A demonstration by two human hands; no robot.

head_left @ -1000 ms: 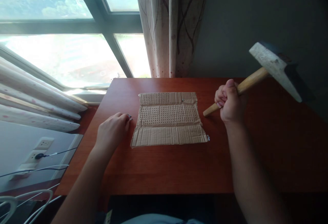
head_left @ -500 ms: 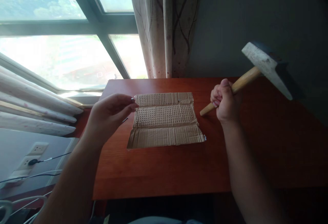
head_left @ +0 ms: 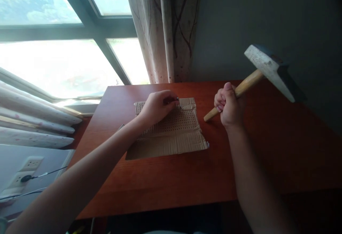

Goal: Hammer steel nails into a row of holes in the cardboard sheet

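A flat cardboard sheet (head_left: 176,134) full of small holes lies on the red-brown wooden table (head_left: 267,155). My left hand (head_left: 157,106) rests over the sheet's far edge, fingers pinched on a small nail (head_left: 177,100) that touches the cardboard. My right hand (head_left: 229,106) is wrapped in a fist round the wooden handle of a hammer (head_left: 264,70), held up to the right of the sheet with its pale metal head raised above the table.
A window (head_left: 53,48) and a patterned curtain (head_left: 165,30) stand behind the table, with a grey wall (head_left: 253,20) on the right. Wall sockets with a plugged cable (head_left: 24,175) sit low on the left. A small dark item (head_left: 121,127) lies left of the cardboard.
My left hand lifted a nail from the table's left side and carried it right, onto the cardboard's far edge. The hammer stayed raised in my right hand.
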